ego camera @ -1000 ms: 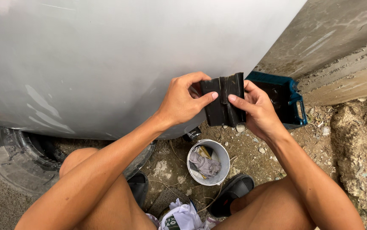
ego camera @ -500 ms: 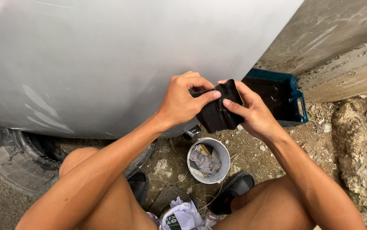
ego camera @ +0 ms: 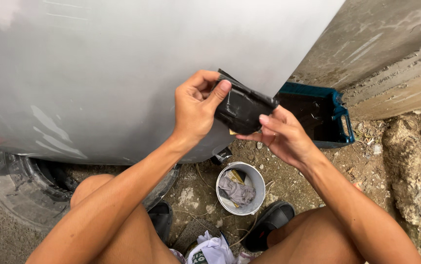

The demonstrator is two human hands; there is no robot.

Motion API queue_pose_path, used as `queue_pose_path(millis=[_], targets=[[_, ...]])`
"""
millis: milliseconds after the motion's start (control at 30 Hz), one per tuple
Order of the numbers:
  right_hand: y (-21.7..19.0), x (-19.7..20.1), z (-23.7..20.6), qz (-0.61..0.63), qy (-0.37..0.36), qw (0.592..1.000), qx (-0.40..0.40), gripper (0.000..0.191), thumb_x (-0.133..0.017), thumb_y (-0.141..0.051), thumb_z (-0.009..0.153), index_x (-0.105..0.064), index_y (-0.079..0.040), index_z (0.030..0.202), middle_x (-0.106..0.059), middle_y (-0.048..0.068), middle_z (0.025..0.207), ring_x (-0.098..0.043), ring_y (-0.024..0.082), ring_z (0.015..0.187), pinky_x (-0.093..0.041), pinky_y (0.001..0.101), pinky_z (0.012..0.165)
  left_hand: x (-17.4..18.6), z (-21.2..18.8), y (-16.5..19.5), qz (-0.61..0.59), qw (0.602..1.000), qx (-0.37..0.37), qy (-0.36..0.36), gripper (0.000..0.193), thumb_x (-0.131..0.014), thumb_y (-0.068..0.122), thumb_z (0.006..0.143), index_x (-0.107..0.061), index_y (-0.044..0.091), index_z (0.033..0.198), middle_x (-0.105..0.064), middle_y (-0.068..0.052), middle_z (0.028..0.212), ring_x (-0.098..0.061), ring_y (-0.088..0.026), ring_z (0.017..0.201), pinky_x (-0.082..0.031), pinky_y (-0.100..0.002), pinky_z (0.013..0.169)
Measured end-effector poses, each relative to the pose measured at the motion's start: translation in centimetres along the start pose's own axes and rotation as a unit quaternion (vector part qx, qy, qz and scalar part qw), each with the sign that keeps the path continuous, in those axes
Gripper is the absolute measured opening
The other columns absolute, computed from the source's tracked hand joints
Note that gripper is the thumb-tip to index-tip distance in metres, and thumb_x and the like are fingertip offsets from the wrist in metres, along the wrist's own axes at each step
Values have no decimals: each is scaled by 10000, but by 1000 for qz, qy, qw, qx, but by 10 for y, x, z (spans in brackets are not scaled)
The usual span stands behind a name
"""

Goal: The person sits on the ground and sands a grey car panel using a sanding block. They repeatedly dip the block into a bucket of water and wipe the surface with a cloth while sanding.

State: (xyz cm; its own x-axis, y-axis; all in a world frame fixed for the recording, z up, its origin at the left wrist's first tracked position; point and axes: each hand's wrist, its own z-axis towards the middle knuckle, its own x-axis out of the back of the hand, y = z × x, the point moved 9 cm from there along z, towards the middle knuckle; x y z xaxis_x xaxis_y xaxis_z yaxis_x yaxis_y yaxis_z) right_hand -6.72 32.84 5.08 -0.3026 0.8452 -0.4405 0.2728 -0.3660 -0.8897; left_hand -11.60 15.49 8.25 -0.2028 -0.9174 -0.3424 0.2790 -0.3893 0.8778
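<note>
My left hand (ego camera: 196, 108) grips a folded black abrasive sheet (ego camera: 242, 108), thumb pressed on its upper left edge. My right hand (ego camera: 283, 137) supports the sheet's lower right corner from beneath, fingers partly spread. The sheet is wet and glossy, held in the air just in front of a large grey vehicle body panel (ego camera: 122, 68). Both forearms reach up from my bare knees.
A small grey bucket (ego camera: 257, 176) with a rag inside stands on the dirt between my feet. A dark blue open plastic case (ego camera: 340, 122) lies by a concrete wall (ego camera: 391, 49). A tyre (ego camera: 20, 190) sits at lower left. A white crumpled bag (ego camera: 210, 249) lies near my black sandals.
The sheet was spread open between both hands a second ago. It has since been folded over, and my right hand has slid beneath it.
</note>
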Motion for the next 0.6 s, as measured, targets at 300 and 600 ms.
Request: queue_pose_path(millis=[300,600], targets=[[-19,15,-2,-59,111,989,81,331,-614,-12,999,-498,22,1308,-716,162,1187,-731,231,1001,-648,453,859,3,-6,16,207,977,48,32,277,-782,210,953,-598,20,873,-701,-73,775,-656,-81,683,-520,-225,595],[-28,22,-16,-152,135,975,90,342,-674,-53,968,-616,65,1284,-719,133,1168,-718,174,993,-649,379,841,-45,-27,83,507,801,-301,-107,347,-855,260,870,-656,36,1045,-615,-125,1085,-600,-293,1024,-475,-417,885]])
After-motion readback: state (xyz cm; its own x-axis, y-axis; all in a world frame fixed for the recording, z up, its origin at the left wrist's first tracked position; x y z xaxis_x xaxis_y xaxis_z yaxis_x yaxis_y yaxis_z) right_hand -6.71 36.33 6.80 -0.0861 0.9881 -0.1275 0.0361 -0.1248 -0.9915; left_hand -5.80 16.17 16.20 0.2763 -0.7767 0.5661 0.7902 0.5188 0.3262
